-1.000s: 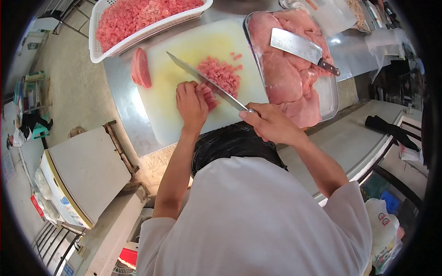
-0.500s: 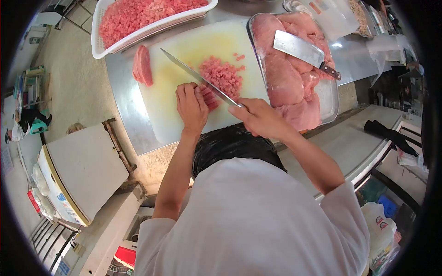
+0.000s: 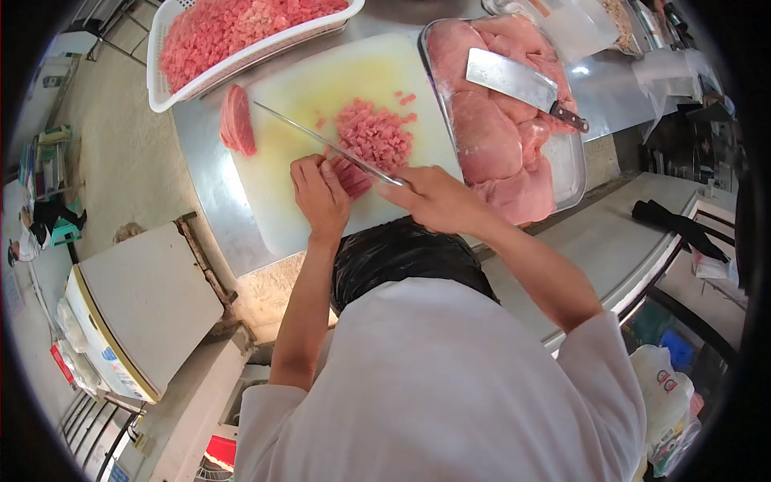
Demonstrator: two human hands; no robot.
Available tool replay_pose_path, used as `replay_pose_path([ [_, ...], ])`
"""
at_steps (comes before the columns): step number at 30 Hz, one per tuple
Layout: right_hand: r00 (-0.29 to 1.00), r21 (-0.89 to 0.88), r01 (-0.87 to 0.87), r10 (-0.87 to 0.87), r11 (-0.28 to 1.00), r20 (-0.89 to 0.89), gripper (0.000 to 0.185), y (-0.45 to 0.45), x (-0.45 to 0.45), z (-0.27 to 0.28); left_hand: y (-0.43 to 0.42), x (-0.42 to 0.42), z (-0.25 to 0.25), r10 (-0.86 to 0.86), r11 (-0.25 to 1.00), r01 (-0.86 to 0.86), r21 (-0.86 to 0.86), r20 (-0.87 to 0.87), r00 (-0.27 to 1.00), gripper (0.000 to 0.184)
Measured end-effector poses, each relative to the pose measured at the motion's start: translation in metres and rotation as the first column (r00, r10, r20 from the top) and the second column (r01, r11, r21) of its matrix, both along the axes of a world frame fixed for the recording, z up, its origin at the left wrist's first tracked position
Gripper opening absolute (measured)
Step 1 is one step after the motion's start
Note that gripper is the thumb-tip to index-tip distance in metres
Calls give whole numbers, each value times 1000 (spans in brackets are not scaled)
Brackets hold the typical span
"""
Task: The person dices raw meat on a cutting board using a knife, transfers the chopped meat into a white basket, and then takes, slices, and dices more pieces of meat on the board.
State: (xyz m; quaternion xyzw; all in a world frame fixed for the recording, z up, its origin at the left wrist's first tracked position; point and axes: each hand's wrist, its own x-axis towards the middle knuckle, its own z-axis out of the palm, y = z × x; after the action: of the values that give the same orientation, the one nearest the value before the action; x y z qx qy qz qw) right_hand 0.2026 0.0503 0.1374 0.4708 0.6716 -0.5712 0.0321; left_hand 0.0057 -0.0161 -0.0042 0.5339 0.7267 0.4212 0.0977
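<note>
My right hand (image 3: 438, 199) is closed round the handle of a long knife (image 3: 309, 135), whose blade reaches up and left across the white cutting board (image 3: 269, 193). Under the blade lie sliced strips of raw meat (image 3: 352, 178). My left hand (image 3: 321, 199) presses on these strips with bent fingers, close to the blade. Just beyond the knife is a heap of diced meat (image 3: 376, 136), with a few loose bits around it. A thick piece of meat (image 3: 237, 122) rests at the board's left edge.
A white basket (image 3: 265, 50) full of diced meat stands at the back left. On the right, a metal tray (image 3: 572, 181) holds large meat pieces (image 3: 486, 132) with a cleaver (image 3: 514, 79) lying on top. A person (image 3: 36, 229) is far off at left.
The knife has tipped so its blade shows narrower, and small bits of meat have appeared on its far side. Both hands keep their grip; the whole view has shifted slightly.
</note>
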Motion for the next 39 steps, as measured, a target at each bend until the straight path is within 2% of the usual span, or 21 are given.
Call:
replay_pose_path([
  [1, 999, 78, -39, 40, 996, -13, 51, -8, 13, 1, -1, 0, -2, 3, 1000, -4, -15, -41, 999, 12],
  [4, 998, -13, -32, 33, 999, 47, 52, -18, 30, 12, 2, 2, -9, 10, 998, -18, -60, -138, 990, 13],
  [7, 988, 226, -90, 116, 970, -100, 51, -18, 35, -31, 3, 1, -15, -12, 995, -8, -102, -190, 982, 15],
  [10, 995, -111, -60, 50, 992, -89, 52, 3, -9, -28, -1, -1, -21, -34, 992, 8, -125, -211, 977, 16],
  [12, 989, 36, -62, 67, 997, -134, 52, 8, -27, -60, 4, -4, -19, -49, 991, 26, -131, -175, 983, 17],
  [14, 993, 34, -27, 30, 999, -114, 52, 8, -28, -65, 3, -5, -14, -65, 987, 40, -157, -163, 984, 17],
  [15, 997, -35, 8, -10, 999, -70, 52, 11, -26, -55, 3, -6, -11, -75, 985, 49, -167, -158, 985, 17],
  [16, 999, -101, 44, -46, 994, -24, 53, 13, -22, -49, 3, -7, -7, -78, 990, 58, -128, -154, 985, 19],
  [19, 993, 51, 93, -89, 994, -78, 49, -4, 0, -60, -12, -13, 7, -112, 994, 107, -37, -157, 981, 27],
  [21, 989, 91, 128, -120, 988, -86, 52, -21, 9, -62, -22, -20, 20, -176, 984, 179, 4, -177, 968, 33],
  [27, 981, 75, 160, -150, 984, -120, 57, -29, 11, -64, -48, -71, -4, -61, 986, 52, -160, -55, 997, 54],
  [28, 981, 81, 157, -146, 984, -129, 59, -28, 12, -65, -49, -67, -4, -121, 978, 110, -177, -52, 991, 62],
  [31, 970, -180, 206, -225, 962, -89, 61, -28, 10, -50, -51, -37, 4, -280, 943, 261, -205, -70, 957, 86],
  [33, 976, -262, 174, -201, 949, -81, 63, -23, 12, -52, -47, -24, 15, -385, 912, 355, -208, -131, 914, 99],
  [34, 979, -302, 159, -189, 940, -74, 63, -22, 13, -52, -43, -20, 14, -397, 904, 372, -209, -93, 913, 106],
  [37, 978, -307, 197, -209, 931, -7, 66, -16, 15, -35, -28, -8, -5, -372, 904, 267, -335, -302, 878, 106],
  [39, 974, -218, 208, -223, 954, -44, 66, -24, 22, -32, -23, 3, -16, -270, 925, 161, -345, -298, 916, 104],
])
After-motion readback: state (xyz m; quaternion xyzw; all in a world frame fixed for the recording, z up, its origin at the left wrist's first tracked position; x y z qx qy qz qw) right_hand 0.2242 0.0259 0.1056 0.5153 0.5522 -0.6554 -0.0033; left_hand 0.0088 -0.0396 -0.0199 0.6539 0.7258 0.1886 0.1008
